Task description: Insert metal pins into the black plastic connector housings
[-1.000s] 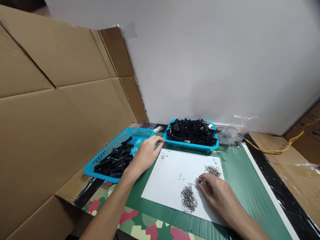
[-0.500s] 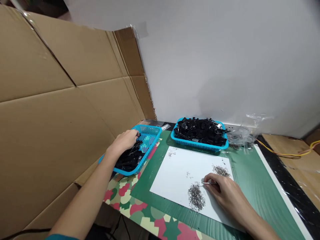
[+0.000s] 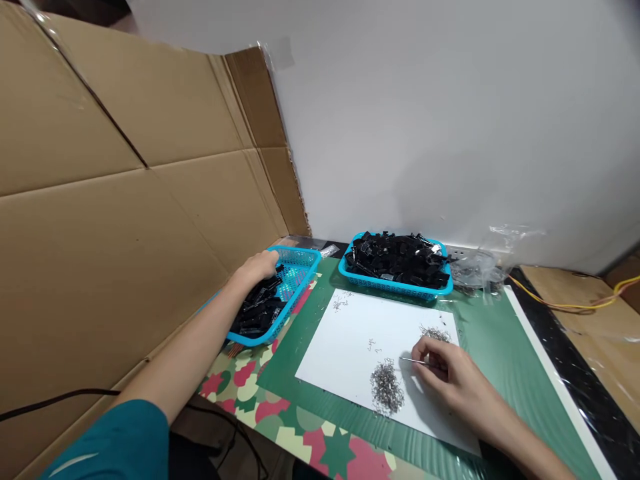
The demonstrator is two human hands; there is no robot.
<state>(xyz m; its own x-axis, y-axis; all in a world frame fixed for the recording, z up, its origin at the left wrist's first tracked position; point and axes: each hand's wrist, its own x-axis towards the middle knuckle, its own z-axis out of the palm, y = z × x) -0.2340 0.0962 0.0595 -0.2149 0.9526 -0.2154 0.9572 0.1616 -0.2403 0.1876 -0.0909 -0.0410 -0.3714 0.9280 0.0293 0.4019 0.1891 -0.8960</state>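
Observation:
My left hand (image 3: 261, 266) reaches into the left blue basket (image 3: 301, 288), over slim black plastic pieces (image 3: 257, 311). Its fingertips point down and are hidden, so what they hold, if anything, cannot be made out. Closed in a pinch, my right hand (image 3: 444, 372) grips a thin metal pointed tool (image 3: 413, 361) above a white sheet (image 3: 345, 353). The tool's tip points left, just above a heap of tiny metal parts (image 3: 387, 387). A second heap (image 3: 435, 334) lies behind the right hand, partly covered by it. Several loose parts (image 3: 373, 346) lie mid-sheet.
Another blue basket (image 3: 400, 288), piled with black parts (image 3: 397, 259), stands at the back by the wall. Clear plastic bags (image 3: 480, 270) and yellow cables (image 3: 565, 307) are to its right. A cardboard partition (image 3: 125, 247) rises on the left. The sheet lies on a green mat (image 3: 510, 373).
My left hand has shifted slightly within the basket, and its fingertips show less. The right hand has turned a little, so more of the metal tool shows. The view has shifted slightly.

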